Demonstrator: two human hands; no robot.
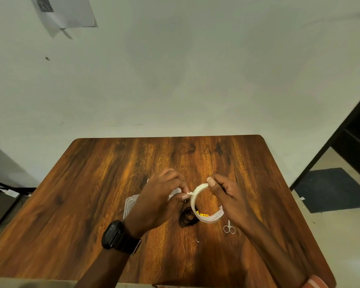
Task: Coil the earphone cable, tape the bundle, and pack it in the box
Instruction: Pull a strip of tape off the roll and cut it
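A person works over a wooden counter (104, 183) pushed against a pale wall, both hands raised above its middle and busy with a roll of white tape (206, 202). The right hand (229, 196) grips the roll at its top, thumb pressed on the outer face and fingers curled through the ring, so the roll stands on edge in the air. The left hand (160, 200), a dark watch (114, 235) on its wrist, pinches the loose end of the tape between thumb and forefinger just beside the roll's left rim, and only a short tab shows between the two hands. Directly under the roll, the coiled black earphone cable (187, 218) lies on the counter as a small, tight bundle; no tape can be made out on it. A yellow object shows through the ring of the roll, too hidden to tell what it is. To the left of the cable, mostly covered by the left hand, sits a clear plastic box (130, 205); whether its lid is on or off cannot be judged. A small pair of silver scissors (229, 227) lies on the counter just right of the roll, beside the right forearm. A sheet of paper (67, 13) hangs on the wall, high above the counter's left side.
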